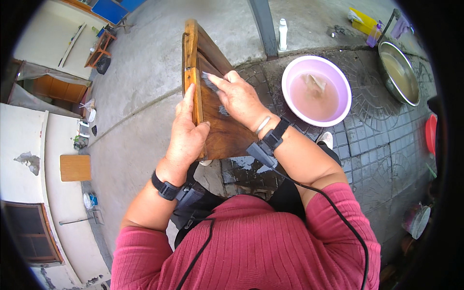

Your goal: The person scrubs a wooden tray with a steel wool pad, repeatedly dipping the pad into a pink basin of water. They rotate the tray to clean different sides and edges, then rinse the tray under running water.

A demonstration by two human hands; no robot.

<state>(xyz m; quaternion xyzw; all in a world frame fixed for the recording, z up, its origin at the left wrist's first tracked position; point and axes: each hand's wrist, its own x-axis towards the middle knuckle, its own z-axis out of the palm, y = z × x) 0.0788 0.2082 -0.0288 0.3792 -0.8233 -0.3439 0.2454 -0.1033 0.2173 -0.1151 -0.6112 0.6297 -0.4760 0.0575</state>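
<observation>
A varnished brown wooden piece (232, 134), with broad flat panels and a lighter edge rail, stands tilted in front of me. My left hand (188, 130) grips the near part of its rail, thumb on the inner side. Over the panel's face, my right hand (241, 98) presses a grey scouring pad (209, 82) near the rail, index finger extended. The fingers hide much of the pad. A second grey tuft shows below that hand.
To the right, a lilac plastic basin (286, 85) holds cloudy water and a soaked cloth (315, 84). Beyond it are a metal basin (417, 98) of murky water and a purple pump bottle (373, 36). A white bottle (282, 34) stands beside a grey metal post (264, 29). Wet paving tiles (366, 145) lie underfoot.
</observation>
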